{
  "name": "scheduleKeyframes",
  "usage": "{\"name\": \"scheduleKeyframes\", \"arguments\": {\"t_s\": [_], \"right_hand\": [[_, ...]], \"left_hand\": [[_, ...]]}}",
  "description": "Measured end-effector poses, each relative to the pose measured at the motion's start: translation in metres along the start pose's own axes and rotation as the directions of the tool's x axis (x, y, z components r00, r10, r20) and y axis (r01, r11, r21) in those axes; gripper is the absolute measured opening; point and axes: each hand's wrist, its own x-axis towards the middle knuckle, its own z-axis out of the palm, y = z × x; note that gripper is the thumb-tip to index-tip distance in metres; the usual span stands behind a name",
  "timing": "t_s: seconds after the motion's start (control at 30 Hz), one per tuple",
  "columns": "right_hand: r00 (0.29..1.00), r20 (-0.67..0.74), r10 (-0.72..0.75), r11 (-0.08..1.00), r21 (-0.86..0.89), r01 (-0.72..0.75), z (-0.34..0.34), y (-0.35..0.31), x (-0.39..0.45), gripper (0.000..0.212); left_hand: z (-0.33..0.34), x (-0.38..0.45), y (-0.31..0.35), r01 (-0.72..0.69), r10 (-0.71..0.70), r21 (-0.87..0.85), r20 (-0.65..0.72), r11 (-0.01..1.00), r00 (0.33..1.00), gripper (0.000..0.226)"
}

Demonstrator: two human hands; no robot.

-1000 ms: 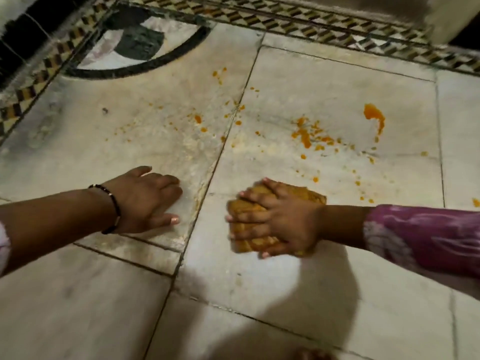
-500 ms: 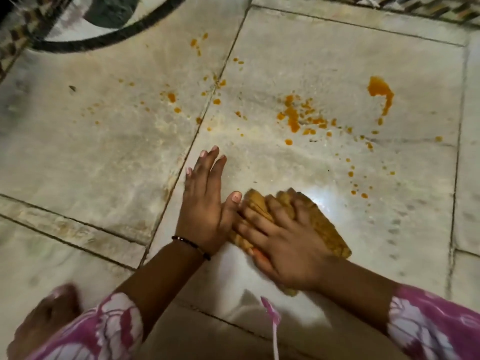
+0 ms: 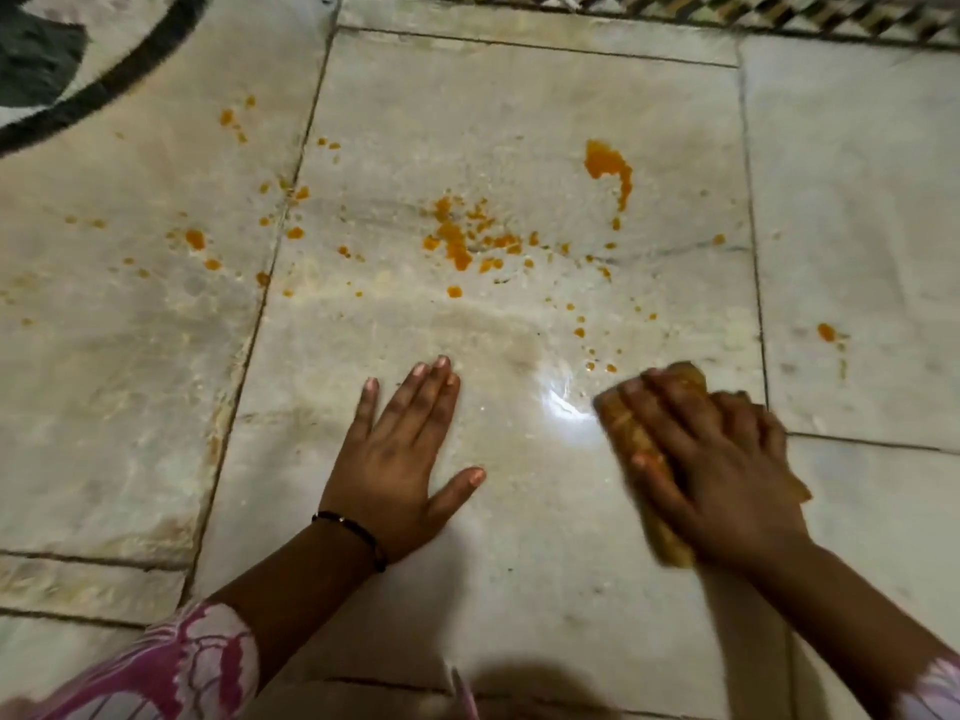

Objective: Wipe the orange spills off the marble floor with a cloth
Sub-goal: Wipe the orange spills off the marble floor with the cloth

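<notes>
The floor is showing most spills unwiped across the frame's middle and upper left; only the near patch is looking clean. The right hand is pressing the cloth at lower right. The left hand is lying flat, fingers spread.

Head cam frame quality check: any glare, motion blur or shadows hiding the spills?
Head view: a bright glare spot sits on the marble floor between the hands; the right hand and cloth are motion-smeared, the left hand sharp; a dark shadow crosses the bottom edge; the orange spills are evenly lit and readable.
</notes>
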Motion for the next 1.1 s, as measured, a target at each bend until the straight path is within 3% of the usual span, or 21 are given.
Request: {"name": "scheduleKeyframes", "arguments": {"t_s": [0.13,0.3,0.4,0.5,0.63,0.73,0.8,0.87,0.97,1.1], "right_hand": [[0.973,-0.095,0.211,0.977,0.065,-0.205,-0.006,-0.016,0.062,0.055],[0.99,-0.134,-0.035,0.998,0.039,0.04,0.007,-0.08,0.045,0.052],[0.994,-0.068,-0.081,0.996,0.033,0.083,0.011,-0.055,-0.009,0.052],[0.996,-0.041,0.083,0.994,0.068,-0.08,0.0,-0.004,-0.01,0.053],[0.958,-0.155,0.24,0.97,0.075,-0.231,-0.015,-0.001,0.068,0.049],[0.982,-0.161,0.095,0.995,0.041,-0.089,-0.012,-0.047,0.103,0.047],[0.984,-0.161,-0.076,0.996,0.036,0.083,-0.003,-0.081,0.08,0.048],[0.98,-0.13,-0.148,0.987,0.039,0.154,0.005,-0.086,0.036,0.048],[0.993,-0.108,-0.047,0.994,0.091,0.057,0.005,-0.044,-0.009,0.047],[0.986,-0.119,0.117,0.989,0.107,-0.104,-0.006,-0.003,0.019,0.05]], "left_hand": [[-0.004,0.0,0.001,0.016,-0.017,0.013,0.051,1.0,0.999,0.078],[-0.007,0.002,0.002,0.012,-0.014,0.031,0.067,0.999,0.998,0.078],[-0.005,0.003,0.001,-0.002,0.0,0.028,0.053,1.0,0.999,0.078],[-0.002,0.002,0.0,-0.005,0.004,0.026,0.053,1.0,0.999,0.078],[-0.004,0.003,0.0,0.002,-0.004,0.027,0.066,1.0,0.998,0.079],[-0.005,0.002,0.001,-0.002,0.001,0.006,0.068,1.0,0.998,0.078],[-0.005,0.002,0.001,-0.006,0.006,0.001,0.067,1.0,0.998,0.078],[-0.005,0.003,0.001,-0.008,0.008,0.003,0.062,1.0,0.998,0.079],[-0.004,0.003,0.0,-0.005,0.004,0.006,0.05,1.0,0.999,0.08],[-0.005,0.002,0.0,-0.006,0.006,0.004,0.057,1.0,0.998,0.079]]}}
